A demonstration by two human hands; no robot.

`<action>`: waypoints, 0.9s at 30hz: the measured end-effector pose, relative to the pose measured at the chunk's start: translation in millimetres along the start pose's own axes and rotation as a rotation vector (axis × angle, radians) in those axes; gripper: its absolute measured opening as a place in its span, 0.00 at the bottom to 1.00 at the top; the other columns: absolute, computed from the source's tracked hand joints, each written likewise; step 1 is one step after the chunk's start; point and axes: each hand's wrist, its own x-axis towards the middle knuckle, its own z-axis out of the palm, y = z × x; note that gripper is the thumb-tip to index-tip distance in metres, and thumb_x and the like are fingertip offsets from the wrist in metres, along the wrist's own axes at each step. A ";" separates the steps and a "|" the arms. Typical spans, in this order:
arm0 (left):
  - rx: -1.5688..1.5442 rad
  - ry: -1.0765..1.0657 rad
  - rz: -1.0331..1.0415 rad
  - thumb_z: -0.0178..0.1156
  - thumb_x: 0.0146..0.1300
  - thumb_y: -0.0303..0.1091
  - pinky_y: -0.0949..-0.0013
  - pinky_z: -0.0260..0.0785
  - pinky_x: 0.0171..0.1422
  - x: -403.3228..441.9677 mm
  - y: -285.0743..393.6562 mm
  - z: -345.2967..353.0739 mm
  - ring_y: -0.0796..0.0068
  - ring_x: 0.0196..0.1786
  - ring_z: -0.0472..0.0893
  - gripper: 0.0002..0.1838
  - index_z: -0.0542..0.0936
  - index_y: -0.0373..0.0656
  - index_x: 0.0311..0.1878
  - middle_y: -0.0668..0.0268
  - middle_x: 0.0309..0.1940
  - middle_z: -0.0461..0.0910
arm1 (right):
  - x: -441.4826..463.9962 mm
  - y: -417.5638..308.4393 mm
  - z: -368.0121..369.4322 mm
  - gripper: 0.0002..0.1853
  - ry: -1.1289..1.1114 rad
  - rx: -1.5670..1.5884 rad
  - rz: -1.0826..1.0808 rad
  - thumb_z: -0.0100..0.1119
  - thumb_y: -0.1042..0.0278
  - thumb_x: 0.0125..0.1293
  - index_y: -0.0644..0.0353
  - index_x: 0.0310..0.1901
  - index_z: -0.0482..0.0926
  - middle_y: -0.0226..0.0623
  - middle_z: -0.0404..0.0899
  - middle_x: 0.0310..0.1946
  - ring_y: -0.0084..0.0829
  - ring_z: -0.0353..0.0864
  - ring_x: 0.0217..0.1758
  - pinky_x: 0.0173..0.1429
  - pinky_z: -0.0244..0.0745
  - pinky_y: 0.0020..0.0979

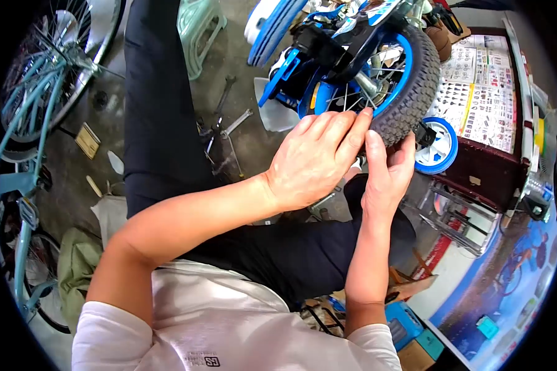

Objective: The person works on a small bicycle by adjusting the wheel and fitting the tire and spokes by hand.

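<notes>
A small bicycle with blue parts is in front of me, its black knobbly tyre around a blue rim with spokes. My left hand rests against the lower left of the wheel, fingers together and bent over the tyre at the rim; its thumb is hidden. Close beside it, my right hand grips the bottom of the tyre, thumb on the near side and fingers at the right. A blue-and-white training wheel sits just right of my right hand.
Wrenches and other tools lie on the floor to the left. A pale green plastic stool stands at the top, and a light blue bicycle at far left. At right is a table covered with a printed sheet.
</notes>
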 end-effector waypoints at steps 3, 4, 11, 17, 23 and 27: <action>0.058 -0.042 0.014 0.69 0.52 0.39 0.62 0.70 0.53 1.0 1.3 -3.8 0.63 0.50 0.79 0.40 0.70 0.34 0.69 0.59 0.52 0.77 | -0.6 4.8 0.1 0.21 -0.016 -0.027 -0.083 0.64 0.74 0.69 0.67 0.61 0.71 0.35 0.79 0.52 0.24 0.78 0.52 0.61 0.73 0.29; 0.049 -0.038 0.005 0.69 0.52 0.39 0.62 0.70 0.53 1.5 0.1 -5.0 0.63 0.50 0.79 0.40 0.70 0.34 0.69 0.59 0.52 0.77 | -0.1 4.4 0.2 0.21 -0.020 -0.039 -0.080 0.64 0.74 0.69 0.67 0.61 0.71 0.35 0.79 0.52 0.24 0.78 0.52 0.61 0.73 0.29; 0.016 -0.090 0.051 0.72 0.48 0.41 0.61 0.70 0.56 -0.8 -10.8 -17.9 0.61 0.55 0.78 0.42 0.72 0.36 0.68 0.60 0.53 0.77 | 4.9 11.1 3.7 0.22 0.007 -0.089 -0.150 0.68 0.74 0.66 0.67 0.57 0.71 0.33 0.80 0.45 0.21 0.78 0.46 0.53 0.75 0.26; -0.102 -0.169 -0.057 0.71 0.54 0.36 0.58 0.71 0.54 -25.1 -26.4 -29.6 0.56 0.52 0.78 0.38 0.70 0.37 0.69 0.57 0.52 0.77 | 5.1 6.1 5.9 0.20 0.011 -0.084 -0.132 0.63 0.72 0.69 0.69 0.60 0.72 0.36 0.80 0.50 0.21 0.78 0.50 0.58 0.73 0.25; -0.135 -0.174 -0.300 0.60 0.65 0.27 0.54 0.74 0.51 -37.1 -62.4 -7.9 0.51 0.48 0.80 0.20 0.75 0.38 0.61 0.55 0.47 0.78 | 8.3 4.6 6.8 0.19 0.041 -0.097 -0.179 0.64 0.72 0.69 0.68 0.58 0.74 0.34 0.80 0.49 0.20 0.77 0.48 0.56 0.73 0.24; -0.185 -0.170 -0.448 0.56 0.70 0.29 0.53 0.74 0.49 -28.2 -73.6 5.6 0.50 0.45 0.82 0.14 0.79 0.40 0.56 0.56 0.42 0.80 | 7.1 4.4 0.2 0.18 0.045 -0.092 -0.127 0.64 0.71 0.69 0.68 0.57 0.75 0.33 0.80 0.48 0.19 0.76 0.47 0.55 0.71 0.24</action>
